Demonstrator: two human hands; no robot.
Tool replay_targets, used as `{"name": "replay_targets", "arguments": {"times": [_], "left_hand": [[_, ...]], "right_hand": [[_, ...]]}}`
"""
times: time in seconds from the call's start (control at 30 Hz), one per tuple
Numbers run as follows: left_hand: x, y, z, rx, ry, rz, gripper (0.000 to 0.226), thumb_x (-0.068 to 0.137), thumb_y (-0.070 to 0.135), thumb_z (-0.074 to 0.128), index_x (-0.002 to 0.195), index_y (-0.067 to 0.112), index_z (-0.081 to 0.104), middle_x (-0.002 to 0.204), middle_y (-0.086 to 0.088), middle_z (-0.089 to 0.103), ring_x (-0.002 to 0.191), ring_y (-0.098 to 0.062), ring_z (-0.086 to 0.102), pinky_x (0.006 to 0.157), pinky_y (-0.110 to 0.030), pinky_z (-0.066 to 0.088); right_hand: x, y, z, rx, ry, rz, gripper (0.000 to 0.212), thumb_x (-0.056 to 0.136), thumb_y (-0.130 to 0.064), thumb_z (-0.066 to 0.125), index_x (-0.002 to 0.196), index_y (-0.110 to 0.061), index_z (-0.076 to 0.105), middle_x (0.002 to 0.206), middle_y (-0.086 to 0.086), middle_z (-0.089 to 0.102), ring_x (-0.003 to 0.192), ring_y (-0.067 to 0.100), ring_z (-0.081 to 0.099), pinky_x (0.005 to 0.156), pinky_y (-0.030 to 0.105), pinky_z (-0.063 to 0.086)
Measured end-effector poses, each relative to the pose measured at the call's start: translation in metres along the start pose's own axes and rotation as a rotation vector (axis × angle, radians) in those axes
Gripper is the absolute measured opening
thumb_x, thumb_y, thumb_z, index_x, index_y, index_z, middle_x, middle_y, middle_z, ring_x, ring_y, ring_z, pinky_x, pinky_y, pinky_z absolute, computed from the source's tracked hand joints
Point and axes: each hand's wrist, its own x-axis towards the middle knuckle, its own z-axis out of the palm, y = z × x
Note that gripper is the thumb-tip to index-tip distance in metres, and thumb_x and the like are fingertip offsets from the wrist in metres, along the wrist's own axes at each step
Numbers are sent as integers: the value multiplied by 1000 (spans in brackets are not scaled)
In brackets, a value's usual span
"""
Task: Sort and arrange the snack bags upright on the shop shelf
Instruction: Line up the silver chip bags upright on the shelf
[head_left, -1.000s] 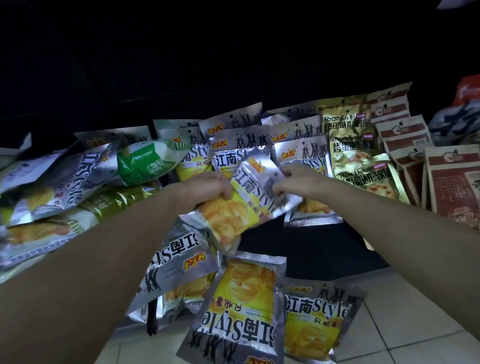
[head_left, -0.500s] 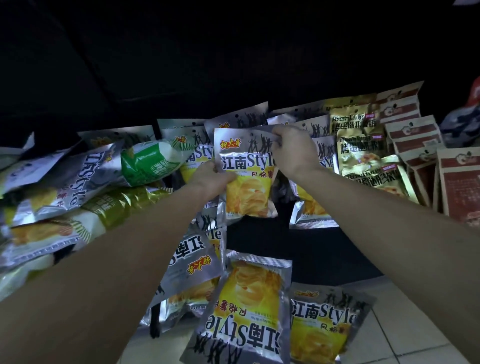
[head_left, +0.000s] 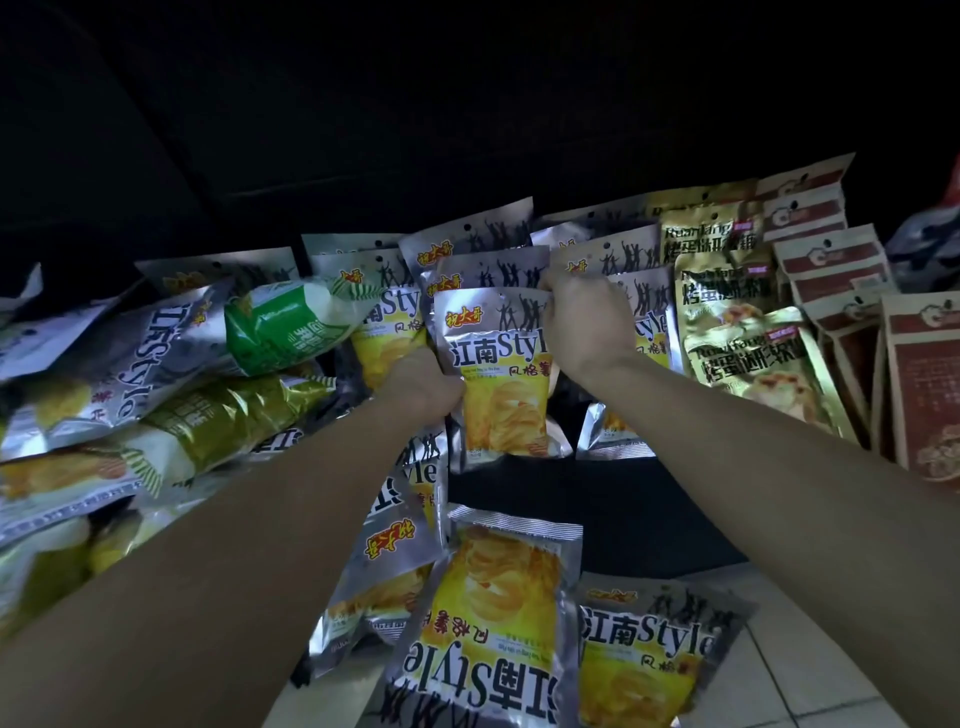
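Observation:
A silver-and-yellow chip bag (head_left: 501, 384) stands upright at the front of a row of matching bags (head_left: 467, 244) on the dark shelf. My left hand (head_left: 423, 387) grips its left edge near the middle. My right hand (head_left: 582, 322) pinches its top right corner. More silver-and-yellow bags lie loose in front: one upside down (head_left: 493, 618), one face up (head_left: 644, 654), one tilted (head_left: 395, 545) under my left forearm.
Gold bags (head_left: 748, 348) and brown-red bags (head_left: 919, 384) stand upright to the right. A jumbled pile of silver and green bags (head_left: 171, 374) lies on its side at the left. Pale floor tiles (head_left: 800, 649) show at the lower right.
The bag I held tilted at waist height has been raised, turned upright and set against the front of the row. My right hand moved up to its top corner.

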Motion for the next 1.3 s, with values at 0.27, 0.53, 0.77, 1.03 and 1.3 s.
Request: {"name": "replay_targets", "arguments": {"times": [0.27, 0.53, 0.77, 1.03, 1.3], "left_hand": [[1, 3, 8, -254, -32, -92, 18, 93, 5, 67, 94, 13, 51, 91, -15, 71, 72, -28, 75, 73, -48, 64], [-2, 3, 8, -414, -80, -169, 10, 98, 3, 58, 95, 10, 52, 101, -21, 70, 71, -24, 73, 60, -35, 64], [-4, 3, 6, -389, -116, -179, 7, 100, 9, 55, 106, 5, 52, 102, -19, 69, 83, -29, 74, 69, -41, 64], [-19, 10, -9, -105, -22, -54, 36, 94, 19, 63, 114, 0, 41, 79, -13, 66, 62, -25, 71, 55, -33, 61], [-56, 36, -6, 386, -563, 279, 28, 99, 22, 59, 79, 4, 55, 77, -17, 69, 70, -28, 70, 63, -31, 58]], "right_hand": [[8, -2, 4, 198, 12, 61, 34, 86, 16, 48, 105, -5, 66, 85, 17, 67, 75, 35, 64, 62, 40, 56], [-1, -4, -3, 217, 15, -18, 53, 85, 16, 53, 134, -4, 52, 126, 18, 53, 111, 34, 52, 74, 36, 46], [-69, -7, -27, 288, -958, -154, 13, 87, -5, 62, 95, -13, 69, 90, 3, 71, 87, 21, 67, 79, 35, 57], [-125, -12, -8, -22, -1311, -248, 76, 86, -27, 72, 150, -10, 35, 138, 12, 46, 119, 27, 53, 88, 35, 52], [-128, -30, -10, 136, -1361, -177, 113, 81, -58, 76, 162, -24, 6, 167, 7, 10, 153, 31, 15, 121, 44, 29]]}}
